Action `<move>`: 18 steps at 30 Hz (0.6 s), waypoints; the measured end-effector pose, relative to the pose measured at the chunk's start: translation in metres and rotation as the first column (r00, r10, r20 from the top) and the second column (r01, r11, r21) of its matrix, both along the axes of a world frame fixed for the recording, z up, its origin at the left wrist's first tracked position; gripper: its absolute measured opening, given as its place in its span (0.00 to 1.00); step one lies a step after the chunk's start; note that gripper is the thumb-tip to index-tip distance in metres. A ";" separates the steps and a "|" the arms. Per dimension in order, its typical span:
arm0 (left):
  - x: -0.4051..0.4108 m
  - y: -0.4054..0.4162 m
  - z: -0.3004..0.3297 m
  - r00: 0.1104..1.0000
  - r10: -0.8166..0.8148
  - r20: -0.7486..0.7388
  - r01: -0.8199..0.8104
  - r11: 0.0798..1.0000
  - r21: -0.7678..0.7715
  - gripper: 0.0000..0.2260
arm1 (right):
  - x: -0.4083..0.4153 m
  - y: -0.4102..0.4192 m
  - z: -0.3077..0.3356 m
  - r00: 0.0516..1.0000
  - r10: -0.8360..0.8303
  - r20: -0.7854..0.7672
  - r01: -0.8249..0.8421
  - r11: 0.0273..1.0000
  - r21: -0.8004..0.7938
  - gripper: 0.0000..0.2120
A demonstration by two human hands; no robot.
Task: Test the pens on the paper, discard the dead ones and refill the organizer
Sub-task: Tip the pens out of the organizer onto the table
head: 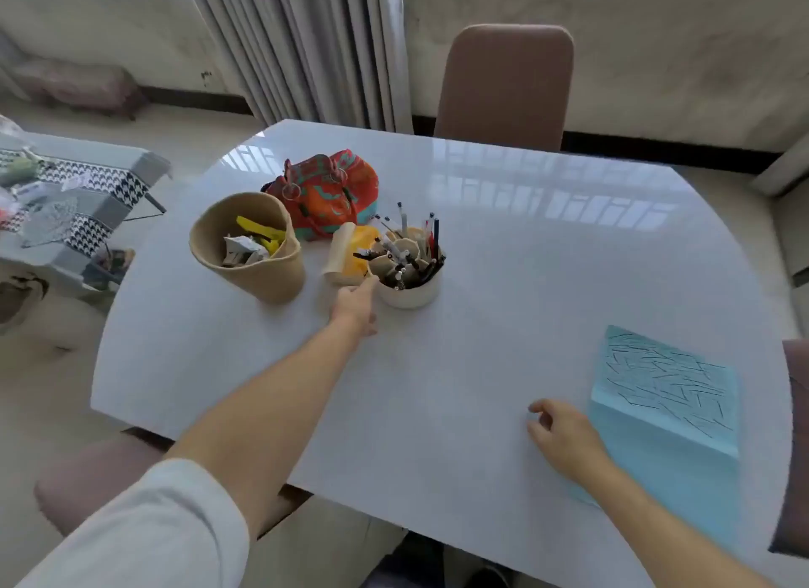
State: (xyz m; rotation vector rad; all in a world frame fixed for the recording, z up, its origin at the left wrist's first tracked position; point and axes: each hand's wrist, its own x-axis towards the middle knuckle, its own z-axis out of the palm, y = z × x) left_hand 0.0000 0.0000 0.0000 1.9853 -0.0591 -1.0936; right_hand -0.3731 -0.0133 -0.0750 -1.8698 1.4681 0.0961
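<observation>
**White tabletop, left hand out at the organizer**

White glossy table (503,246) under me, and my left hand (352,305) is stretched out toward twelve o'clock, fingers extended, fingertips touching the near-left rim of the cream organizer (411,292). Nothing gripped there. The organizer is packed with pens (405,263), dark barrels leaning every way, a few standing tall at its back. At its nine o'clock, a tan woven basket (258,272) with crumpled paper and something yellow inside. Behind, around eleven o'clock, a red and teal patterned bag (332,193), and a yellow item (359,250) wedged between bag and organizer; what it is I cannot tell. My right hand (564,434) sits low at four o'clock, fingers loosely curled, holding nothing, its wrist over the near-left edge of the light blue paper (670,390). That sheet is covered in short dark test strokes.
</observation>
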 end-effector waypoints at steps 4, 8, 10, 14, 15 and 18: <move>0.018 -0.034 -0.001 0.991 0.006 -0.137 -0.001 0.999 0.038 0.22 | 0.008 0.002 -0.006 0.998 -0.038 -0.056 0.038 0.999 -0.008 0.10; 0.024 -0.053 -0.016 0.974 -0.001 -0.225 0.007 1.000 0.026 0.09 | 0.012 0.003 -0.009 0.992 -0.072 -0.099 0.071 0.997 -0.017 0.09; 0.025 -0.057 -0.021 0.974 -0.019 -0.226 0.032 0.998 0.056 0.09 | 0.012 0.005 -0.012 0.991 -0.088 -0.101 0.085 0.996 -0.031 0.09; 0.023 -0.061 -0.021 0.970 -0.056 -0.237 0.074 0.995 0.068 0.12 | 0.010 0.006 -0.016 0.991 -0.089 -0.101 0.083 0.995 -0.058 0.08; 0.022 -0.060 -0.019 0.967 -0.044 -0.250 0.061 0.996 0.060 0.12 | 0.010 0.005 -0.017 0.991 -0.089 -0.102 0.083 0.995 -0.061 0.07; 0.019 -0.049 -0.013 0.960 0.014 -0.278 -0.008 1.000 0.021 0.11 | 0.008 0.003 -0.018 0.992 -0.073 -0.102 0.067 0.996 -0.057 0.06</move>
